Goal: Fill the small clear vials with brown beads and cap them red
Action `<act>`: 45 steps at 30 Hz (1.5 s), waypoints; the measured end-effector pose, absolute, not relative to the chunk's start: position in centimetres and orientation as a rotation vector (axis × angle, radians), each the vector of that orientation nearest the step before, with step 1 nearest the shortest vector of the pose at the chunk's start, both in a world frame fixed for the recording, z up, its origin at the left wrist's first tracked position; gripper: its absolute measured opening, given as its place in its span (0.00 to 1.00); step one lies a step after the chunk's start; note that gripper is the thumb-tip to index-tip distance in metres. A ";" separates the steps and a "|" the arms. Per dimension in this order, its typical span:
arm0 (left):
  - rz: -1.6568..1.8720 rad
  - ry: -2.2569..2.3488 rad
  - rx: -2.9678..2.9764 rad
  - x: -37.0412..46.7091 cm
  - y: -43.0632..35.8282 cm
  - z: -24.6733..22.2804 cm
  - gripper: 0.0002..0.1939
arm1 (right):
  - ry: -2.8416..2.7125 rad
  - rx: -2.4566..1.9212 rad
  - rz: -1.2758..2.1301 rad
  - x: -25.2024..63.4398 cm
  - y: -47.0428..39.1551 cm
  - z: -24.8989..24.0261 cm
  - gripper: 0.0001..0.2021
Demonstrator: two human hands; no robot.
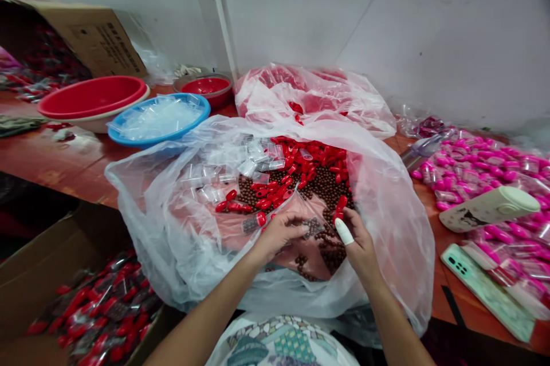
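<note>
Step in hand: a small clear pouch (310, 227) is being filled or closed, by the look of it, over the open plastic bag (180, 240); brown beads can be made out inside the pouch.
Left hand (277, 234): fingers are curled together and pinched on the near edge of the small clear pouch.
Right hand (358, 246): a white finger cot (344, 231) is worn on the forefinger; the fingertips are closed on the pouch's right edge, and a red cap (340, 205) lies just beside them.
Where the pouch is: it is held between both hands, just above the bead heap, low in the bag's mouth.
Next move: a steady pinch is judged necessary, with the pouch kept level so that no beads are spilled.
Plastic bag: brown beads (326, 183), red caps and empty clear pouches (201, 183) are heaped inside.
Blue basin (129, 136): more clear pouches are kept in it.
Red basin (92, 97): its contents cannot be told.
Cardboard box (26, 263): finished red packets (98, 314) are piled in it, at the lower left.
Table at right: pink packets (476, 168) are spread out.
</note>
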State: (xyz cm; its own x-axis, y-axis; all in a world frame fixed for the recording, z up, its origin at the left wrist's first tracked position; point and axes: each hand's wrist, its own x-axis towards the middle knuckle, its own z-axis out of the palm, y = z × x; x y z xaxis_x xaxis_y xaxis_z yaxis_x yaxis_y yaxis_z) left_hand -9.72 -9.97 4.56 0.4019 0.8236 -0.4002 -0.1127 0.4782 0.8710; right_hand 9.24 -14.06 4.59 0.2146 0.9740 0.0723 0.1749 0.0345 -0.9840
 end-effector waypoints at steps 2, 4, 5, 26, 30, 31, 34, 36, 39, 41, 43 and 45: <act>0.750 0.971 0.927 -9.6 -10.2 4.6 0.18 | -1.176 -1.393 0.989 9.1 -14.0 4.7 0.18; 0.800 0.973 0.986 -9.5 -10.4 4.6 0.17 | -1.157 -1.373 1.078 8.8 -14.0 4.8 0.18; 0.814 0.980 1.012 -9.4 -10.6 4.6 0.17 | -1.139 -1.366 1.120 8.7 -14.0 4.9 0.18; 0.835 0.904 0.829 -10.0 -12.9 4.1 0.19 | -0.924 -1.245 1.234 7.9 -14.8 3.7 0.14; 0.889 0.974 0.871 -9.9 -12.8 4.5 0.17 | -1.361 -1.274 1.032 8.3 -14.9 3.9 0.13; 0.899 0.988 0.886 -9.9 -12.7 4.6 0.17 | -1.462 -1.262 0.975 8.4 -14.9 3.9 0.13; 0.907 0.989 0.921 -9.9 -12.6 4.7 0.17 | -1.633 -1.256 0.818 8.4 -14.9 3.7 0.16; 0.910 0.982 0.912 -9.8 -12.6 4.6 0.17 | -1.694 -1.285 0.727 8.1 -14.9 3.3 0.19; 0.926 0.972 0.862 -9.6 -12.8 4.3 0.17 | -1.751 -1.323 0.616 7.6 -14.9 2.4 0.28; 0.950 0.974 0.824 -9.5 -13.0 4.0 0.16 | -1.756 -1.330 0.590 7.4 -14.9 2.1 0.31; 0.961 0.976 0.773 -9.5 -13.2 3.8 0.17 | -1.723 -1.327 0.640 7.4 -14.9 2.0 0.27; 0.953 0.966 0.719 -9.4 -13.5 3.7 0.18 | -1.630 -1.326 0.731 7.3 -15.1 2.2 0.21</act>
